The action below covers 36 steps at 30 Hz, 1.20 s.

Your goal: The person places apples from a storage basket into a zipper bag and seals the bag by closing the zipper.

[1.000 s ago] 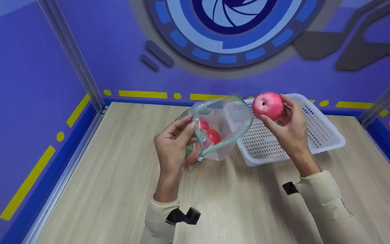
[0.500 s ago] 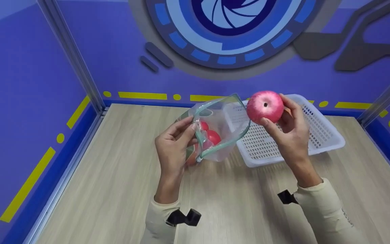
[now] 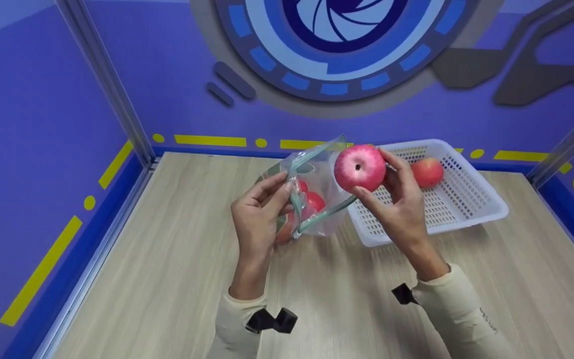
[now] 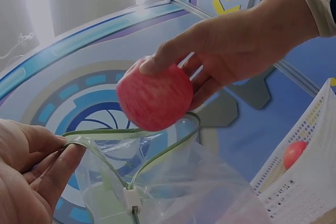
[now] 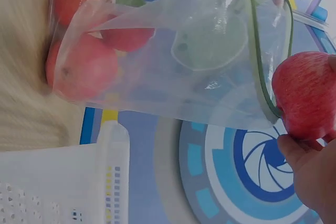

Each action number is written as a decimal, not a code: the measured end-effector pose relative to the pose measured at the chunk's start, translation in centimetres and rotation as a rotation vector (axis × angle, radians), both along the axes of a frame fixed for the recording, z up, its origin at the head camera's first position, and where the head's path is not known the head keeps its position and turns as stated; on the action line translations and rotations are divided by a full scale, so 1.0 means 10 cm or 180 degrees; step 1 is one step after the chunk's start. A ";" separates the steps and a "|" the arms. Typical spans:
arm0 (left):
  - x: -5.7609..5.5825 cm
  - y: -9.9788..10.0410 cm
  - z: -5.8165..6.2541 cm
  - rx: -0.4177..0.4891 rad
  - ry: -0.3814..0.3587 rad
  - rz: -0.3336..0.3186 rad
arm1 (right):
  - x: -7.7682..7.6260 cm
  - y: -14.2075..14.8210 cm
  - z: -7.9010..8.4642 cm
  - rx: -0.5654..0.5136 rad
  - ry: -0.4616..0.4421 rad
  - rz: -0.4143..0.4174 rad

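A clear zip bag (image 3: pixel 324 219) with a green-edged mouth stands on the table, its mouth spread apart. My left hand (image 3: pixel 257 214) pinches the bag's rim between thumb and fingers. Inside the bag, low down, lie red apples (image 5: pixel 84 69), seen through the plastic in the right wrist view. My right hand (image 3: pixel 399 204) grips a pinkish-red apple (image 3: pixel 360 167), its hollow end facing the head camera. That apple is right at the bag's mouth, overlapping the rim in the head view. A white slider (image 4: pixel 132 198) sits on the bag's zip edge in the left wrist view.
A white perforated basket (image 3: pixel 486 209) stands right of the bag, partly behind my right hand. One more apple (image 3: pixel 427 172) lies in it. Blue printed panels (image 3: pixel 177 65) close off the back and sides of the wooden table (image 3: pixel 167 269).
My right hand has carried the apple leftward from over the basket to the bag's mouth. The apple in the basket has come into sight. My left hand stays nearly still on the bag.
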<state>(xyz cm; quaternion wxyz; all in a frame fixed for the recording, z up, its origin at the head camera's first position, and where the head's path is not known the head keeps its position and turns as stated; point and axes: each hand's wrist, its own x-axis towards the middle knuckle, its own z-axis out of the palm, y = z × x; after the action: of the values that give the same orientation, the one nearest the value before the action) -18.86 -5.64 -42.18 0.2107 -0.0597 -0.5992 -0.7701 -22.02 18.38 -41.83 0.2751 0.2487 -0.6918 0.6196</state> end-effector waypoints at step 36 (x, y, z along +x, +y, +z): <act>-0.02 -0.04 0.01 0.0322 -0.0087 0.0175 | -0.27 -0.09 -0.26 0.0722 0.0492 -0.0660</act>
<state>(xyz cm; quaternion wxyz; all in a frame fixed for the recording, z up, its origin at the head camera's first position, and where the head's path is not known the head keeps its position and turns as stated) -19.01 -6.04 -42.10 0.2263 -0.0219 -0.5637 -0.7941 -24.72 17.52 -44.46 0.3600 0.2524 -0.7560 0.4849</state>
